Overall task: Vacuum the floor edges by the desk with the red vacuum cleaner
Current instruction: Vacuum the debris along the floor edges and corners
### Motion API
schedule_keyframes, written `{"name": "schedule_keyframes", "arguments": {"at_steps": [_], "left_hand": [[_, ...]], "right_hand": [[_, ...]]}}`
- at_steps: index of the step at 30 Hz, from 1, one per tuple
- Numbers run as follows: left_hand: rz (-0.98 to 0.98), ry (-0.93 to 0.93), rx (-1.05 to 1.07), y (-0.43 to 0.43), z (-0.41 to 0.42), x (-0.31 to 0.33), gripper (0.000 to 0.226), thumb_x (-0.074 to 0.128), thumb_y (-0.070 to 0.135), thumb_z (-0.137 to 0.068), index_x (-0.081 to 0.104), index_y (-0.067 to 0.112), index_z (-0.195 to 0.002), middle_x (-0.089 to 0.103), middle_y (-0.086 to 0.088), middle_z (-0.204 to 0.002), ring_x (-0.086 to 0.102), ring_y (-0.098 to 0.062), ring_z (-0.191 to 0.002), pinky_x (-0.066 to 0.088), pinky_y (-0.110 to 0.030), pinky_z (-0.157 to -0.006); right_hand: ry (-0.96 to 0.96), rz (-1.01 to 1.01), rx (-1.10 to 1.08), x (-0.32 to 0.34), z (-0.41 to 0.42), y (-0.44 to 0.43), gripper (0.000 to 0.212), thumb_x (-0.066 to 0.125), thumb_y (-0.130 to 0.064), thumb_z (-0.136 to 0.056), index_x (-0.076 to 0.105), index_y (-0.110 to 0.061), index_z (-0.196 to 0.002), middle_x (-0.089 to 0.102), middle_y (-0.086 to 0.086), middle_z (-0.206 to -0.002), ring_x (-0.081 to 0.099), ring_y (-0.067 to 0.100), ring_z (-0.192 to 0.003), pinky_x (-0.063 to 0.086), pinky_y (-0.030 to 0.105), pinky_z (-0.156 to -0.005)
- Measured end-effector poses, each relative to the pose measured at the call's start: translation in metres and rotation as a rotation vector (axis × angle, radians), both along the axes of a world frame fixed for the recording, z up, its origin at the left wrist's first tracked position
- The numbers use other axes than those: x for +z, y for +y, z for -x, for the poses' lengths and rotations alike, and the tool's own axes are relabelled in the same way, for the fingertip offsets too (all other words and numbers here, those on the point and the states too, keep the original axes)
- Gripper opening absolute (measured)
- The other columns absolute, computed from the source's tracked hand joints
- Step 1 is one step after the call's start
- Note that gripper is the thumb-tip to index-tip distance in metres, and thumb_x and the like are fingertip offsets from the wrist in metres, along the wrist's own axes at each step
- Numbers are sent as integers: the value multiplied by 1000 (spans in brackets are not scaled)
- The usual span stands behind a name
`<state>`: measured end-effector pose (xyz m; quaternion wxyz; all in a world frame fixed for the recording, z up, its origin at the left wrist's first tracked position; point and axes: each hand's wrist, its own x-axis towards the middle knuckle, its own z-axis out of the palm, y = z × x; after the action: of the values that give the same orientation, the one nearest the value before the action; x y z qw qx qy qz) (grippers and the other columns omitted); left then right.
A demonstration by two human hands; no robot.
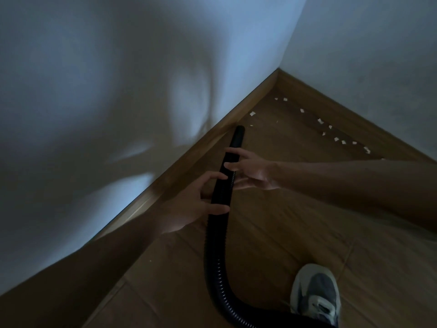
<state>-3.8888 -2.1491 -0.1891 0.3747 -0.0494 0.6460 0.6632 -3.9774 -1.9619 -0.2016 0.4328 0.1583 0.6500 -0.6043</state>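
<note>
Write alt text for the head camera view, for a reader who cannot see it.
The left hand and right hand hold a black vacuum hose, its nozzle beside the skirting board near a room corner. White paper scraps lie on the wooden floor ahead.

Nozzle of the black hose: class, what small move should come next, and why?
Probably slide the nozzle forward along the left skirting board toward the corner. The left hand and right hand both hold the hose, and white paper scraps lie just ahead of its tip.
</note>
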Motion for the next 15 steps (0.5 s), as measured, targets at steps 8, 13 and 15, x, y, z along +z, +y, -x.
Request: {"name": "schedule_keyframes", "arguments": {"at_steps": [8, 13, 15], "left_hand": [[46, 54, -58, 27, 21, 2, 61, 75, 0, -81, 51, 28, -130, 66, -7, -117, 71, -9, -89, 57, -22, -67], [44, 67, -47, 34, 33, -5, 63, 75, -4, -80, 51, 27, -130, 67, -7, -115, 71, -18, -97, 60, -34, -80], [41, 84, -48, 37, 38, -8, 64, 74, -5, -80, 50, 25, -131, 65, -9, -118, 69, -22, -102, 59, -38, -85]], "right_hand": [[-12, -27, -68, -5, 11, 27, 59, 61, -11, -97, 42, -36, -146, 44, 15, -150, 59, 38, -118, 62, 38, -71], [-8, -52, -65, -3, 24, 31, 59, 61, -11, -97, 42, -36, -146, 43, 16, -151, 58, 39, -120, 62, 35, -65], [1, -69, -55, -3, 27, 31, 58, 59, -10, -97, 41, -36, -147, 44, 16, -149, 58, 38, -119, 61, 34, -64]]}}
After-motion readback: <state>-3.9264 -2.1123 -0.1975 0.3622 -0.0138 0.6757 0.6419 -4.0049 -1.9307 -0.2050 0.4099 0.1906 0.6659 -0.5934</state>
